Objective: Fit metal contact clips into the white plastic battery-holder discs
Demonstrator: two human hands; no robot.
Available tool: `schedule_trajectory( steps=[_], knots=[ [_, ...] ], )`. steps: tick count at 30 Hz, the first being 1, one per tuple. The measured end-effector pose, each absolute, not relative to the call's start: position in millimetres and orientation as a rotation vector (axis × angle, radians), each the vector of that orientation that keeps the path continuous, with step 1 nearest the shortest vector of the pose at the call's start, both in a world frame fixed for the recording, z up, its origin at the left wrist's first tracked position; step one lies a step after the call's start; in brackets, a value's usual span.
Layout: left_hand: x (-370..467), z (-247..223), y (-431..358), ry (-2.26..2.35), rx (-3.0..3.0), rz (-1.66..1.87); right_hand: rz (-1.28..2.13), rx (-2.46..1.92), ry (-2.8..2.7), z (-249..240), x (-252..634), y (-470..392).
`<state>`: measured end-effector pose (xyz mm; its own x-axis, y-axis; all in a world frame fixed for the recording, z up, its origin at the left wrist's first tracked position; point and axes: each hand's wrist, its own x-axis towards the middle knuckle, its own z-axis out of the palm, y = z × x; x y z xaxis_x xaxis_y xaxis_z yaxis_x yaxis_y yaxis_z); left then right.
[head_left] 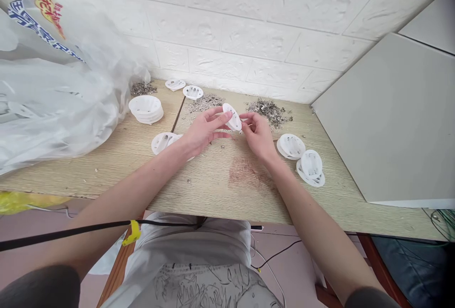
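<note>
A round white plastic disc (232, 117) is tilted up above the middle of the table. My left hand (207, 129) grips it between thumb and fingers at its left side. The fingers of my right hand (256, 132) are pinched together at the disc's right edge; whatever small part they may hold is hidden. Behind my hands lie two heaps of tiny metal pieces, one left (206, 103) and one right (270, 111). More white discs (164, 142) lie partly under my left forearm. Right of my right wrist sit a stack of discs (291, 146) and several overlapping discs (311, 166).
A tall stack of white discs (145, 109) stands at the left, near a large clear plastic bag (71, 95). Two discs (193, 92) lie by the white brick wall (249, 28). A grey panel (398, 123) leans at the right. A black cable (88, 228) crosses my left forearm.
</note>
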<state>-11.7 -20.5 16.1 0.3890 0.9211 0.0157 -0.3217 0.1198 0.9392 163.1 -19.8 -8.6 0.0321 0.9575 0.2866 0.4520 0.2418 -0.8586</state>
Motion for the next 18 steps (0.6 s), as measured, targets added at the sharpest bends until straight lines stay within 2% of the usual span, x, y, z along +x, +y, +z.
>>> schedule_trajectory(
  steps=[8, 18],
  knots=[
    [-11.3, 18.9, -21.9, 0.765, 1.099, 1.074, 0.285, -1.439, -1.926, -11.2, 168.9, -19.3],
    [-10.4, 18.9, -22.7, 0.778, 1.085, 1.074, 0.182, -1.592, -1.994, -5.4, 167.8, -22.7]
  ],
)
